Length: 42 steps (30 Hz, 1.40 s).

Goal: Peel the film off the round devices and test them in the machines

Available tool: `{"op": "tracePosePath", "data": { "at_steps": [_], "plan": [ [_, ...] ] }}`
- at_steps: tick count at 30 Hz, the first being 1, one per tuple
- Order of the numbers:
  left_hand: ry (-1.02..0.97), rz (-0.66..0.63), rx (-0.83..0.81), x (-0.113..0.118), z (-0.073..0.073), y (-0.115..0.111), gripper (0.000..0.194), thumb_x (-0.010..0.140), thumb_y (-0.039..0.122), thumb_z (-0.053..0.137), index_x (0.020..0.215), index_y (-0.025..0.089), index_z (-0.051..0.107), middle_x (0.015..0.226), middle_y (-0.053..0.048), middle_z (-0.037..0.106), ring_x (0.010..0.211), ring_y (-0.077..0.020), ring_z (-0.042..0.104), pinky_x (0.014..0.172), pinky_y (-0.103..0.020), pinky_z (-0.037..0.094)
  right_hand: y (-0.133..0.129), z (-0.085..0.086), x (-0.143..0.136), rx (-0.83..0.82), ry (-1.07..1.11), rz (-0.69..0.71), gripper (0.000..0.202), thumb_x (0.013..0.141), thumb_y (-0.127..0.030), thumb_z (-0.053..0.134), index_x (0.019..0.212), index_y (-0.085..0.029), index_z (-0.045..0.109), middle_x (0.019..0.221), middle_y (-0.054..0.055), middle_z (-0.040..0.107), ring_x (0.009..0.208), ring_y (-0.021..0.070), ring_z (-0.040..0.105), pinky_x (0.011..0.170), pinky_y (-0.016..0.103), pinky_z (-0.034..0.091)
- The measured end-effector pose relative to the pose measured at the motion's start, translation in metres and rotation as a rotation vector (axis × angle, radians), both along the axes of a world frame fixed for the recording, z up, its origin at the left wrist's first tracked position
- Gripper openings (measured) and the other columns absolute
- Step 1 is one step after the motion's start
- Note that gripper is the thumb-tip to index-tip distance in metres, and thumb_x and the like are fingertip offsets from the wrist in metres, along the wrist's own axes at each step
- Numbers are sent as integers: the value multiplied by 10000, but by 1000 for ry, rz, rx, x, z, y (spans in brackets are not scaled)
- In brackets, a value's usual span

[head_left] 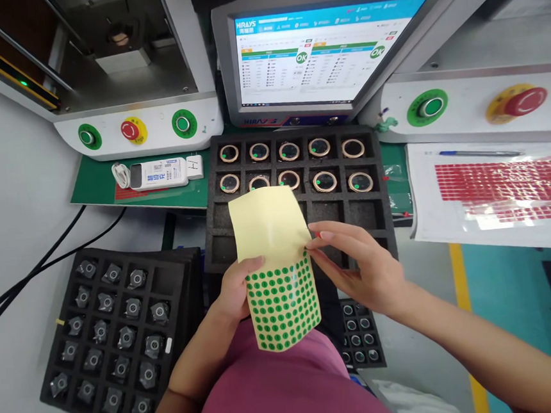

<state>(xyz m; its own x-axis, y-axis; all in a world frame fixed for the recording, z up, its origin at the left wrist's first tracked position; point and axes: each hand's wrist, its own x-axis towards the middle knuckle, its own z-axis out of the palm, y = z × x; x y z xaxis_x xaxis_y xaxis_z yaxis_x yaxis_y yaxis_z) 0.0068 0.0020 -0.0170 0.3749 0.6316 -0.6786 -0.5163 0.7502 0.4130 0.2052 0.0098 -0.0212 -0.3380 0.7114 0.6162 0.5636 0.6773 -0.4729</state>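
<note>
My left hand (237, 290) grips the left edge of a pale yellow sticker sheet (270, 223), thumb on top. Rows of round green stickers (284, 305) cover the sheet's lower part, while its upper part is plain backing. At the sheet's right edge, my right hand (362, 266) is closed in a pinch, with a green sticker (305, 253) at the fingertips; how far it has lifted is unclear. Behind the sheet lies a black foam tray (385, 190) with two rows of round copper-rimmed parts (324, 181), most bearing a green dot. The sheet hides some compartments.
On the left stands a stack of foam trays (158, 268) with wrapped parts. A monitor (301, 56) showing OK marks is behind, between machine panels with green buttons (431, 108) and red stop buttons (527, 101). Red label sheets (510, 186) and a pen (480, 153) lie right.
</note>
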Motion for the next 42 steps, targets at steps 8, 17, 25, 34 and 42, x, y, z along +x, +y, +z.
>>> {"op": "tracePosePath", "data": {
  "at_steps": [8,17,25,34,42],
  "plan": [
    [12,7,-4,0,-1,2,437,629,347,773,956,61,729,975,-193,778,1064,-405,699,999,-532,510,2,0,0,58,1,-35,537,893,-7,626,1372,-185,463,1144,143,630,940,186,706,762,293,664],
    [26,36,-23,-3,1,7,497,634,296,755,1064,55,696,951,-184,783,1164,-415,657,1044,-534,494,2,-4,-2,25,56,-37,455,873,-15,646,1260,-212,511,1020,84,658,946,191,692,751,306,644],
    [254,138,24,-23,1,15,490,603,263,762,1062,95,712,947,-147,793,1056,-389,715,996,-503,549,129,-74,118,-432,422,-545,566,735,-103,753,1157,-242,403,1083,101,604,651,138,674,606,281,560],
    [426,269,-52,-28,5,23,390,613,180,720,993,94,727,903,-139,796,1022,-389,728,943,-502,582,166,-113,147,-555,397,-497,337,845,-184,741,1111,-172,535,980,23,604,670,82,609,522,168,510],
    [441,232,-41,-23,0,25,390,599,188,741,970,67,729,919,-155,793,954,-366,747,878,-443,609,169,-107,170,-609,339,-468,327,833,-174,745,1084,-153,537,920,17,594,642,78,600,498,161,494]
  ]
}}
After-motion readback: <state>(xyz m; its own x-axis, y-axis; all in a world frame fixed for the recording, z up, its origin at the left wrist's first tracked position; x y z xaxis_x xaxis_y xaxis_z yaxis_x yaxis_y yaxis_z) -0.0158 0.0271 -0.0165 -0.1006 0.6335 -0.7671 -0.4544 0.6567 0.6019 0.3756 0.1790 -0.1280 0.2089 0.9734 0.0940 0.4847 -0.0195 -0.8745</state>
